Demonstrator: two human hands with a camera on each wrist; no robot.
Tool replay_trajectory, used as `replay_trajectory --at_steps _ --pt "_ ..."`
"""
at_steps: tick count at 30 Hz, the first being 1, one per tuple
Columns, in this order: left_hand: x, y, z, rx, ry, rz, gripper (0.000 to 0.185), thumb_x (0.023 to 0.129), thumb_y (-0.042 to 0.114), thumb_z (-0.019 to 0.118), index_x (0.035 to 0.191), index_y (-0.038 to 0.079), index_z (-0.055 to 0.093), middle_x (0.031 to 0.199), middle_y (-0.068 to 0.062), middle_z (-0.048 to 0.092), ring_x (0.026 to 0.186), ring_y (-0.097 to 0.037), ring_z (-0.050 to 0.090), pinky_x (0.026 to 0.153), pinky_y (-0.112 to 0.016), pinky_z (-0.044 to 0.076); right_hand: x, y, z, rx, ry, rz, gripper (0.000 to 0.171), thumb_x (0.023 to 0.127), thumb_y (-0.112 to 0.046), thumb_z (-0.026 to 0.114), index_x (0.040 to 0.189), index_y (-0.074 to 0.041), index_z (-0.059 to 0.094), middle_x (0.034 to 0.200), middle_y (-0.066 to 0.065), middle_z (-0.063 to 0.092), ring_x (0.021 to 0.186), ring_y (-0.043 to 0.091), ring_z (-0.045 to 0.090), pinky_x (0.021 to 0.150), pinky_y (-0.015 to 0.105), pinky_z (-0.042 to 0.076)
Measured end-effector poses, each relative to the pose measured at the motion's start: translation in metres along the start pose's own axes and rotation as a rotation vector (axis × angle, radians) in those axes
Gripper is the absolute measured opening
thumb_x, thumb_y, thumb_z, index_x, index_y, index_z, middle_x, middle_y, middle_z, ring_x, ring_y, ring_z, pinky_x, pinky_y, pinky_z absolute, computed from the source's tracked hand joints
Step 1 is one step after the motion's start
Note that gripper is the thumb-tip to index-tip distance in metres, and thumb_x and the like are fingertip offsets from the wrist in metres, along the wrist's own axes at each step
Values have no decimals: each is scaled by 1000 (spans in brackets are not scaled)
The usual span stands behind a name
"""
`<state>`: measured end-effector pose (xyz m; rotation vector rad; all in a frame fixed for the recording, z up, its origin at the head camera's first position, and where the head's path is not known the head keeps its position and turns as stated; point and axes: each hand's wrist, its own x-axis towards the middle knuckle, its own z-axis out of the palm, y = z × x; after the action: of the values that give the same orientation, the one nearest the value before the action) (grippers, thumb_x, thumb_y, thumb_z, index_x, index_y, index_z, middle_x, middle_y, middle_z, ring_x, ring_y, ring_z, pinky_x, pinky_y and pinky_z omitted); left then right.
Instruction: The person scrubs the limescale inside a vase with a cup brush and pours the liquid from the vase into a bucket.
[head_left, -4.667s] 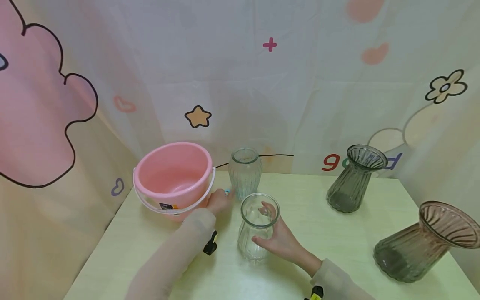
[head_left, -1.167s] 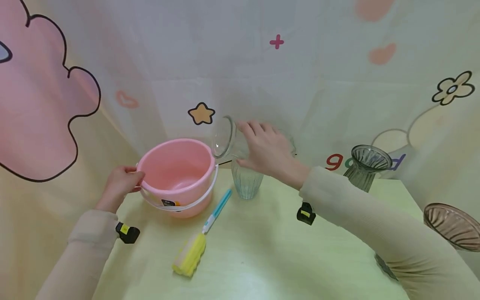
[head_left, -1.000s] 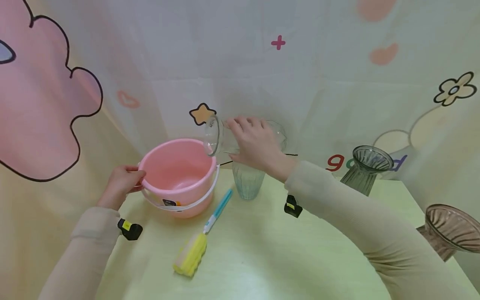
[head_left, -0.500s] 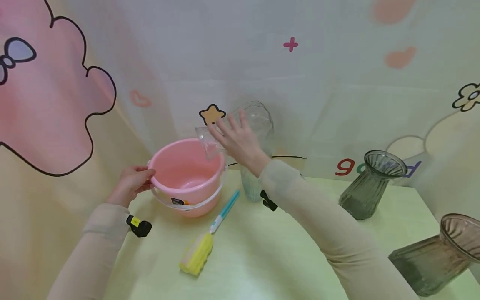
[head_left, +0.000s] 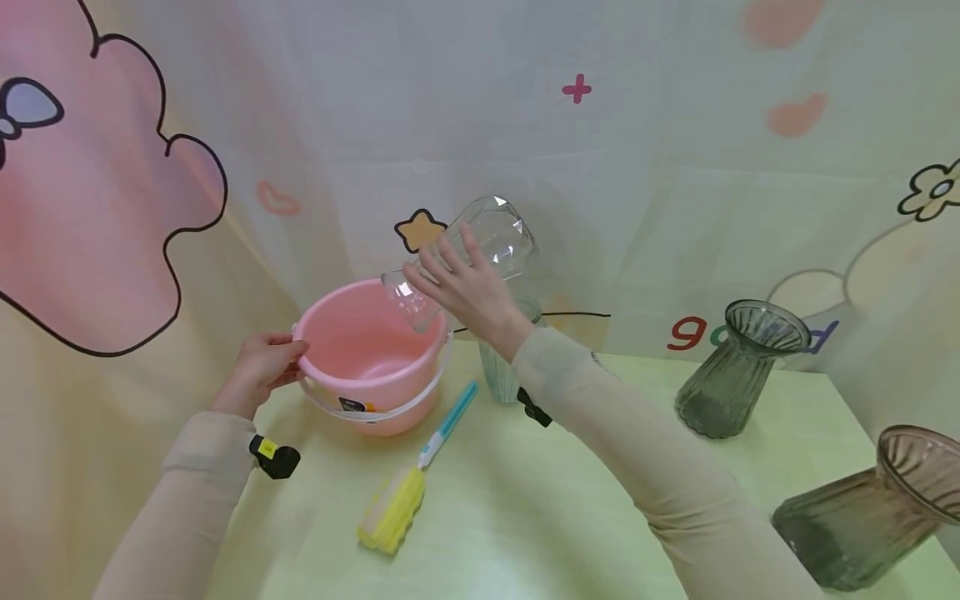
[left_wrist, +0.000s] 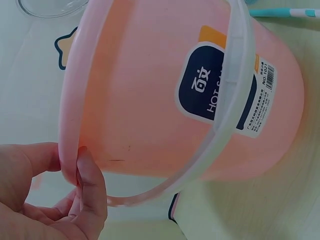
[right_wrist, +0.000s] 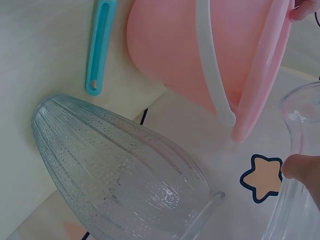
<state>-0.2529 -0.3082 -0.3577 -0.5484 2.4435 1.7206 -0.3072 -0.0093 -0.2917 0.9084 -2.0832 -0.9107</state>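
My right hand (head_left: 472, 287) holds a clear glass vase (head_left: 504, 233) up in the air, fingers spread along its side. The vase tips mouth-down to the left, its rim just over the right inside edge of the pink bucket (head_left: 367, 408). With thumb and fingers, my left hand (head_left: 261, 371) pinches the bucket's left rim; the left wrist view shows that left thumb and fingers (left_wrist: 91, 185) close up. Behind the right forearm, partly hidden, stands a ribbed clear vase (head_left: 498, 375), larger in the right wrist view. No water is visible leaving the held vase.
A bottle brush with a yellow sponge head (head_left: 393, 510) and blue handle (head_left: 459, 410) lies on the table before the bucket. To the right stand a grey-green flared vase (head_left: 723, 383) and a brownish one (head_left: 847, 521). A patterned curtain (head_left: 675, 100) closes off the back.
The clear vase has gone from upright on the table to raised and tipped over the bucket. My left hand has moved to the bucket's rim, leaving the brush in view on the table.
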Motion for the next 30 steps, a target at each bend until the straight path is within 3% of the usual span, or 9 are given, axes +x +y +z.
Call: replay_trajectory --at_steps 8,12,16,19,23,25,28,30 --pt "-2 1 2 -20 -11 2 54 94 19 49 136 -7 28 109 -16 48 65 -5 58 69 -21 53 -5 0 4 50 15 49 93 73 -37 72 145 -23 15 143 4 30 130 29 31 106 54 22" --pt "-4 2 3 -5 -4 5 54 94 21 49 137 -7 28 109 -16 48 65 -5 58 69 -21 52 -9 7 4 110 127 144 83 76 -47 68 143 -22 25 139 3 38 125 27 38 102 53 31" --pt "-5 3 5 42 29 38 55 94 21 49 136 -8 29 111 -17 48 68 -5 58 72 -22 53 -15 20 1 200 267 253 83 72 -54 69 137 -19 33 132 4 44 119 28 43 97 53 36" --pt "-8 4 7 152 96 96 55 92 23 51 134 -7 32 120 -22 46 86 -17 59 81 -32 52 -22 30 -5 301 371 316 82 69 -53 71 134 -15 36 126 6 48 112 29 48 93 50 39" --pt "-18 12 13 340 221 225 54 88 24 56 130 -6 39 128 -26 43 106 -38 47 85 -46 47 -38 38 -17 446 454 361 82 68 -52 72 131 -11 39 120 7 53 105 29 52 86 46 44" --pt "-23 20 22 394 264 338 52 87 23 58 128 -5 43 126 -26 44 109 -39 46 84 -49 46 -47 39 -22 524 456 375 82 68 -52 71 131 -9 40 119 8 55 104 29 53 83 44 45" --pt "-31 32 43 398 238 580 49 85 20 63 124 -3 47 122 -23 48 108 -38 49 86 -49 44 -61 37 -29 665 438 405 82 67 -52 71 128 -6 42 117 10 56 101 29 53 80 42 47" --pt "-37 38 61 358 149 737 49 82 16 67 124 -1 47 123 -19 49 110 -37 49 89 -48 43 -70 35 -33 749 407 430 83 66 -52 71 126 -3 42 115 11 56 98 29 54 78 40 47"
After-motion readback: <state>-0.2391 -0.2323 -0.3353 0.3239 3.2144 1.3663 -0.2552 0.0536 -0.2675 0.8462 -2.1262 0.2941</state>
